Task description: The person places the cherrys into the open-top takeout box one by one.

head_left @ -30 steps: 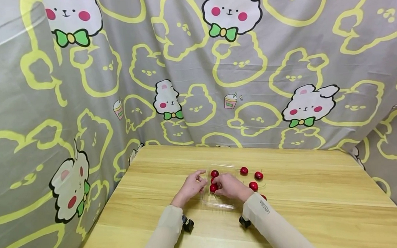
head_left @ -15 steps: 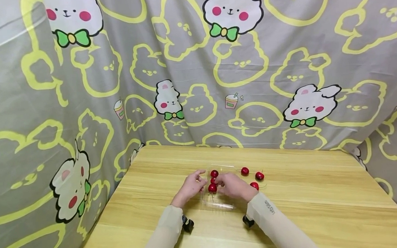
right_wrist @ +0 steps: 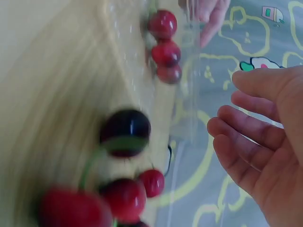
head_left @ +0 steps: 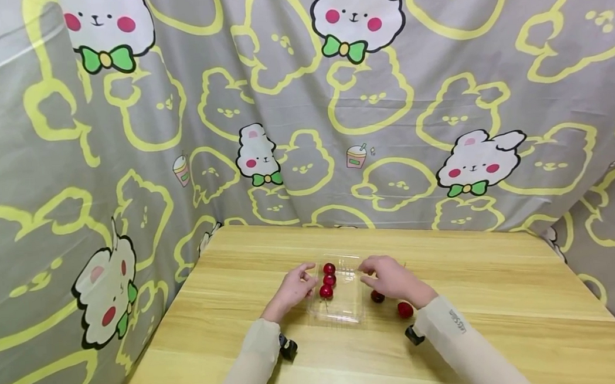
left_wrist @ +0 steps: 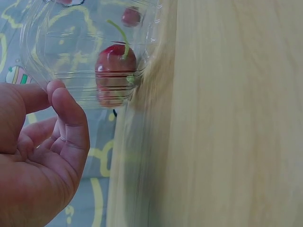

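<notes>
three cherries lie in a row inside the clear box, along its left side; several loose cherries lie on the tabletop to the right of the box. my right hand, fingers loosely curved and apart, holds nothing beside the box's right wall. my left hand, thumb and forefinger parted, has its fingertips at the left wall; i cannot tell whether they press it. judged step: picking one loose fruit. i should pinch lightly by the sides and steady the box.
</notes>
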`<state>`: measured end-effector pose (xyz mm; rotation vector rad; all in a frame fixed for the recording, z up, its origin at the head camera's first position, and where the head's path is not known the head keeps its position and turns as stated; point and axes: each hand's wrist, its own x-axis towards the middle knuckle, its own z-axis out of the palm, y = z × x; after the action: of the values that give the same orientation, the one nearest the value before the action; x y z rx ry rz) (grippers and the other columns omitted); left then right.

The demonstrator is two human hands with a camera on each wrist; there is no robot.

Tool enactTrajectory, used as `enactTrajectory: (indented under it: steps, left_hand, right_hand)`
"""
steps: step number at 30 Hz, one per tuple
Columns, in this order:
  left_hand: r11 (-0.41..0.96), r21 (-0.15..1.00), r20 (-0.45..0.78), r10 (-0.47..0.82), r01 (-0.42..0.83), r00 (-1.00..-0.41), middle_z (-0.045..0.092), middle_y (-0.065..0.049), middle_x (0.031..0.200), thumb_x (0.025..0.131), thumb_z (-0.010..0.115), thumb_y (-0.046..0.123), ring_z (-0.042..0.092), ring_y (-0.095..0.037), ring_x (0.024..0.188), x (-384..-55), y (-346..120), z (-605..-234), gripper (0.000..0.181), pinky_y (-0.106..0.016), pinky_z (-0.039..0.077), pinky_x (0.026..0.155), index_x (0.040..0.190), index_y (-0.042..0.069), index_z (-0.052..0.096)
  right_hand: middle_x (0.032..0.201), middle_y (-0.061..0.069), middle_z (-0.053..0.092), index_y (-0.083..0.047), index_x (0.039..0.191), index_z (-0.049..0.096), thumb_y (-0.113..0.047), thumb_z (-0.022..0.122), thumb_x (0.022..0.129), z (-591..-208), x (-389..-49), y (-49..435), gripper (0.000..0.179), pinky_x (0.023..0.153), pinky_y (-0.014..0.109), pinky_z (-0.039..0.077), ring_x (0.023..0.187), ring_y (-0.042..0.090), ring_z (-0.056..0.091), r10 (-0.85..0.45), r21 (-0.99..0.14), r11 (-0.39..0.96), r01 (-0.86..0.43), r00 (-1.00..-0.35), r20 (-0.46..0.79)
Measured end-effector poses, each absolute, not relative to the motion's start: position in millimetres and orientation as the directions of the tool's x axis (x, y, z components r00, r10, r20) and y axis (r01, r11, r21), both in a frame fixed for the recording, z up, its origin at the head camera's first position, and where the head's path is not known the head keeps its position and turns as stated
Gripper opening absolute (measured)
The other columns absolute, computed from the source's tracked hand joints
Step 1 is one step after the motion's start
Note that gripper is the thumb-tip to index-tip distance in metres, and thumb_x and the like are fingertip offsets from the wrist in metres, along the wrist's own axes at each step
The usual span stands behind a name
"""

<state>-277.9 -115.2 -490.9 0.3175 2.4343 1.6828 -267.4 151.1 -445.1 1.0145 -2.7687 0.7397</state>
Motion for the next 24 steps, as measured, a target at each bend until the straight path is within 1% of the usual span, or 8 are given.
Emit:
enactTrajectory:
  steps: [3, 5, 8, 10, 14, 17, 20, 24]
  left_hand:
    - [0.342, 0.937, -0.020, 0.262, 0.073, -0.965, 0.055, -0.008, 0.081, 0.093, 0.059, 0.008, 0.058, -0.020, 0.061, -278, -116, -492, 0.051, -0.025, 0.049, 0.053, 0.140, -0.001, 0.041]
    - [0.337, 0.939, -0.019, 0.261, 0.072, -0.965, 0.055, -0.008, 0.081, 0.093, 0.059, 0.007, 0.058, -0.020, 0.061, -279, -116, -493, 0.050, -0.026, 0.050, 0.054, 0.139, -0.001, 0.042]
    - [0.335, 0.940, -0.021, 0.257, 0.069, -0.966, 0.055, -0.008, 0.081, 0.093, 0.058, 0.006, 0.058, -0.020, 0.061, -279, -116, -493, 0.049, -0.028, 0.051, 0.055, 0.139, -0.001, 0.042]
    - [0.332, 0.941, -0.024, 0.255, 0.064, -0.967, 0.055, -0.008, 0.081, 0.093, 0.058, 0.005, 0.058, -0.020, 0.062, -279, -116, -493, 0.049, -0.028, 0.051, 0.056, 0.139, -0.002, 0.042]
    - [0.331, 0.942, -0.024, 0.248, 0.061, -0.968, 0.055, -0.009, 0.081, 0.093, 0.058, 0.004, 0.058, -0.020, 0.062, -278, -115, -491, 0.049, -0.030, 0.053, 0.057, 0.139, -0.003, 0.042]
    - [0.331, 0.941, -0.020, 0.246, 0.064, -0.969, 0.055, -0.009, 0.081, 0.093, 0.059, 0.005, 0.059, -0.020, 0.062, -278, -115, -491, 0.049, -0.031, 0.054, 0.058, 0.139, -0.003, 0.042]
    - [0.327, 0.942, -0.014, 0.251, 0.071, -0.968, 0.056, -0.010, 0.081, 0.093, 0.059, 0.005, 0.059, -0.021, 0.062, -278, -114, -491, 0.049, -0.032, 0.054, 0.058, 0.139, -0.003, 0.041]
    - [0.319, 0.945, -0.014, 0.257, 0.071, -0.966, 0.056, -0.010, 0.081, 0.093, 0.058, 0.004, 0.059, -0.023, 0.063, -277, -111, -490, 0.050, -0.033, 0.053, 0.058, 0.139, -0.003, 0.041]
  right_hand:
    - [0.092, 0.003, 0.065, -0.003, 0.099, 0.068, -0.010, 0.065, 0.089, -443, -266, 167, 0.013, 0.071, 0.035, 0.053, 0.083, 0.021, 0.062, -0.586, -0.392, 0.660, -0.641, -0.766, 0.266]
    - [0.088, 0.000, 0.064, -0.004, 0.097, 0.068, -0.011, 0.065, 0.089, -442, -265, 177, 0.011, 0.070, 0.033, 0.052, 0.079, 0.017, 0.061, -0.586, -0.387, 0.665, -0.639, -0.767, 0.259]
    - [0.085, -0.004, 0.062, -0.005, 0.094, 0.069, -0.012, 0.065, 0.089, -444, -263, 189, 0.010, 0.068, 0.031, 0.052, 0.076, 0.012, 0.058, -0.597, -0.377, 0.673, -0.637, -0.768, 0.232]
    - [0.087, -0.006, 0.062, -0.006, 0.094, 0.070, -0.013, 0.065, 0.089, -446, -260, 196, 0.011, 0.070, 0.032, 0.052, 0.077, 0.010, 0.058, -0.607, -0.371, 0.681, -0.631, -0.770, 0.196]
    - [0.093, -0.001, 0.064, -0.006, 0.099, 0.071, -0.008, 0.064, 0.085, -450, -252, 208, 0.015, 0.073, 0.036, 0.051, 0.083, 0.017, 0.059, -0.652, -0.378, 0.661, -0.649, -0.745, 0.139]
    - [0.097, 0.002, 0.062, -0.007, 0.103, 0.071, -0.004, 0.063, 0.080, -454, -246, 215, 0.025, 0.072, 0.034, 0.049, 0.082, 0.021, 0.058, -0.675, -0.384, 0.652, -0.654, -0.731, 0.098]
    - [0.099, 0.004, 0.061, -0.007, 0.106, 0.070, -0.004, 0.066, 0.078, -458, -241, 221, 0.028, 0.072, 0.034, 0.049, 0.083, 0.022, 0.058, -0.685, -0.376, 0.653, -0.657, -0.725, 0.077]
    - [0.105, 0.004, 0.060, -0.008, 0.108, 0.070, -0.011, 0.072, 0.079, -463, -235, 227, 0.029, 0.079, 0.040, 0.051, 0.093, 0.022, 0.059, -0.677, -0.366, 0.672, -0.644, -0.734, 0.048]
